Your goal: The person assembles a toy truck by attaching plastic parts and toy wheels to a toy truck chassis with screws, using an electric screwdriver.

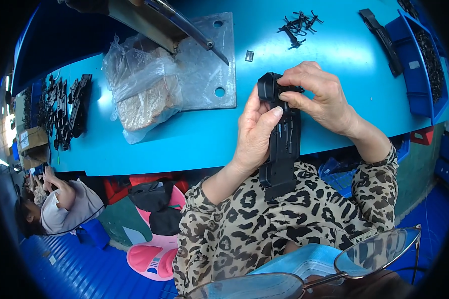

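Observation:
A long black plastic housing (pixel 286 140) slants from the table's edge down to my lap. My left hand (pixel 256 128) wraps round its upper part, with the thumb lying on the face. At the upper end, my right hand (pixel 318 93) pinches a small dark piece (pixel 295 89) against the housing. The piece is mostly covered by my fingers, and its kind cannot be made out. A loose pile of small black plastic parts (pixel 298 28) lies beyond my hands, and a small dark rectangular piece (pixel 249 56) rests left of it.
Left of my hands stands a plastic-wrapped block (pixel 147 89) on a metal plate (pixel 209 70), under a metal arm (pixel 194 30). A blue bin (pixel 415 94) of black parts and a black strip (pixel 382 42) are at right. More black housings (pixel 67 109) lie far left, near another person (pixel 67 204).

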A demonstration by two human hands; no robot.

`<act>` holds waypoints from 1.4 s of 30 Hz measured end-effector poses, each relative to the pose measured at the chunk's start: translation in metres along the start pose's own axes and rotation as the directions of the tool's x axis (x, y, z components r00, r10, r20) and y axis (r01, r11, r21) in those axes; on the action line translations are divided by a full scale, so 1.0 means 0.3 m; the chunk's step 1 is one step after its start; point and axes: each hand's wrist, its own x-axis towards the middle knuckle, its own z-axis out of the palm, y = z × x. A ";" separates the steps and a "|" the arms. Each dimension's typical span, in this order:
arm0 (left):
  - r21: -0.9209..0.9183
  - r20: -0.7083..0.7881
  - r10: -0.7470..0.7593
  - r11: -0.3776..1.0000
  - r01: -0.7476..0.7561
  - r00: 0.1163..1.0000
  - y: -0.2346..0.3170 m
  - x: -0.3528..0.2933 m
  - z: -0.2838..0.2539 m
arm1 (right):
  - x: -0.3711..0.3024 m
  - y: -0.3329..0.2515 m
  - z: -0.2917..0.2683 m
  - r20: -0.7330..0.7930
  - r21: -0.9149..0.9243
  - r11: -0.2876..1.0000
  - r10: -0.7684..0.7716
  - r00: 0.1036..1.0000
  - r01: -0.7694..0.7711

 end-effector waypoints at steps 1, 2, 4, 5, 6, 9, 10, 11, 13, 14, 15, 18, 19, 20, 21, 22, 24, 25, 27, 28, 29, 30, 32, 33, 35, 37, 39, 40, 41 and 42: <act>0.001 0.000 -0.002 1.000 0.002 1.000 0.001 0.000 0.002 | 0.001 0.000 -0.001 -0.001 -0.031 0.999 -0.029 1.000 0.029; 0.022 -0.002 -0.002 1.000 0.002 1.000 0.004 -0.001 0.003 | 0.002 -0.002 -0.001 -0.003 -0.029 0.999 -0.027 1.000 0.027; 0.042 -0.001 -0.005 0.999 0.005 1.000 0.006 -0.001 0.005 | 0.005 -0.007 -0.003 0.003 -0.081 0.996 -0.048 0.999 0.048; 0.063 -0.002 0.004 0.998 -0.004 1.000 0.006 -0.001 0.005 | 0.004 -0.008 -0.004 0.000 -0.083 0.996 -0.045 0.999 0.045; 0.085 -0.002 0.014 0.996 -0.013 1.000 0.006 0.000 0.005 | 0.004 -0.009 -0.006 0.007 -0.092 0.994 -0.055 0.998 0.055; 0.071 -0.007 0.009 0.997 -0.009 1.000 0.003 -0.002 0.006 | 0.004 -0.007 -0.005 0.013 -0.088 0.994 -0.069 0.998 0.070; 0.072 -0.006 0.007 0.997 -0.006 1.000 0.003 -0.001 0.007 | 0.004 -0.007 -0.007 0.014 -0.081 0.994 -0.073 0.997 0.074; 0.079 -0.010 0.010 0.997 -0.010 1.000 0.003 0.000 0.009 | 0.003 -0.007 -0.007 0.012 -0.082 0.994 -0.071 0.997 0.072; 0.086 -0.013 0.012 0.996 -0.011 1.000 0.004 0.000 0.009 | 0.003 -0.006 -0.004 0.004 -0.065 0.996 -0.062 0.998 0.062; 0.089 -0.007 0.011 0.996 -0.010 1.000 0.004 0.000 0.009 | 0.003 -0.005 -0.003 0.002 -0.064 0.996 -0.061 0.998 0.061; 0.092 -0.002 0.009 0.996 -0.009 1.000 0.005 0.000 0.008 | 0.003 -0.003 -0.001 -0.020 -0.070 0.995 -0.075 0.997 0.074; 0.154 -0.003 0.022 0.988 -0.021 1.000 0.004 -0.001 0.002 | -0.003 -0.008 0.010 -0.056 -0.066 0.996 -0.065 0.996 0.061; 0.154 -0.004 0.022 0.988 -0.021 1.000 0.003 -0.001 0.002 | -0.005 -0.012 0.014 -0.068 -0.054 0.998 -0.044 0.997 0.041; 0.150 -0.003 0.028 0.988 -0.028 1.000 0.002 -0.001 0.001 | -0.007 -0.014 0.018 -0.068 -0.052 0.998 -0.044 0.997 0.041; 0.145 -0.001 0.035 0.989 -0.034 0.999 0.002 -0.002 0.001 | -0.010 -0.015 0.021 -0.076 -0.075 0.996 -0.060 0.995 0.054; 0.146 -0.001 0.034 0.989 -0.033 0.999 -0.001 -0.004 -0.003 | -0.012 -0.016 0.024 -0.085 -0.099 0.993 -0.074 0.994 0.066; 0.215 -0.062 -0.018 0.976 0.031 0.998 -0.010 -0.013 -0.015 | -0.014 -0.001 0.020 0.006 -0.025 0.999 -0.039 0.999 0.040; 0.133 -0.067 -0.044 0.990 0.052 0.997 -0.010 -0.019 -0.019 | -0.012 0.005 0.017 0.102 0.047 0.999 -0.014 0.995 0.009; 0.179 -0.163 -0.013 0.983 0.043 0.987 -0.012 -0.003 -0.013 | -0.008 0.006 0.018 0.101 0.053 0.998 -0.021 0.995 0.016; 0.114 -0.180 -0.015 0.993 0.036 0.984 -0.005 0.000 -0.002 | -0.007 0.009 0.016 0.103 0.060 0.998 -0.030 0.994 0.024; 0.115 -0.179 -0.015 0.993 0.036 0.984 -0.006 0.001 0.001 | -0.009 0.009 0.012 0.102 0.059 0.998 -0.030 0.994 0.024; 0.122 -0.196 -0.002 0.992 0.026 0.981 -0.009 -0.001 0.003 | -0.015 0.008 0.005 0.015 0.111 0.992 0.054 0.998 -0.056; 0.123 -0.215 0.016 0.992 0.011 0.977 -0.007 -0.012 -0.004 | -0.014 0.014 -0.024 -0.113 0.095 0.990 0.113 0.987 -0.102; 0.126 -0.219 0.016 0.992 0.012 0.976 -0.009 -0.015 -0.007 | -0.011 0.022 -0.045 -0.097 0.091 0.986 0.147 0.984 -0.138; 0.174 -0.271 0.106 0.983 -0.059 0.957 -0.018 -0.013 -0.005 | -0.019 0.048 -0.065 0.005 0.120 0.976 0.182 0.983 -0.181; 0.190 -0.269 0.105 0.980 -0.055 0.957 -0.017 -0.011 0.000 | -0.029 0.039 -0.045 0.161 0.295 0.921 0.216 0.963 -0.256; 0.176 -0.259 0.085 0.984 -0.039 0.962 -0.017 -0.006 0.005 | -0.036 0.058 -0.026 0.129 0.250 0.945 0.183 0.975 -0.210; 0.178 -0.260 0.084 0.983 -0.037 0.962 -0.018 -0.007 0.003 | -0.033 0.070 -0.025 0.151 0.223 0.952 0.177 0.972 -0.208; 0.197 -0.244 0.093 0.979 -0.045 0.965 -0.019 -0.008 0.000 | -0.032 0.076 -0.023 0.174 0.195 0.959 0.172 0.970 -0.205; 0.214 -0.228 0.102 0.975 -0.052 0.968 -0.020 -0.009 -0.002 | -0.032 0.075 -0.021 0.173 0.197 0.959 0.172 0.970 -0.205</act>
